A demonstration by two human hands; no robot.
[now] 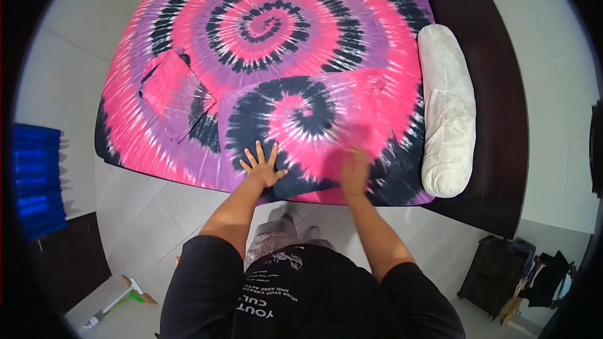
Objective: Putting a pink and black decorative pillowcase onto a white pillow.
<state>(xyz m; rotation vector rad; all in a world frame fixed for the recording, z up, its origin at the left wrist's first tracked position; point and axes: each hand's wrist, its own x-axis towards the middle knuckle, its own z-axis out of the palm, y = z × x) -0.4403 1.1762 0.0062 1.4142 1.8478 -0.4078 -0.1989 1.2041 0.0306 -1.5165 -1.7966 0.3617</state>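
Observation:
A tie-dye pillowcase (301, 103) in pink, purple and black lies spread flat on a mattress covered by a matching spiral-patterned fitted sheet (188, 23). My left hand (262, 169) rests palm down on the black lower left part of the pillowcase, fingers spread. Over its lower right part is my right hand (355, 172), blurred by motion; whether it touches the cloth cannot be told, and no held thing shows. Left of the pillowcase lies a second, folded piece of matching cloth (174, 89).
A white bolster (447, 113) lies along the bed's right end beside a dark headboard (499, 117). Blue curtain (40, 179) hangs at far left. A broom or mop (113, 303) is at lower left, a dark suitcase (494, 275) at lower right.

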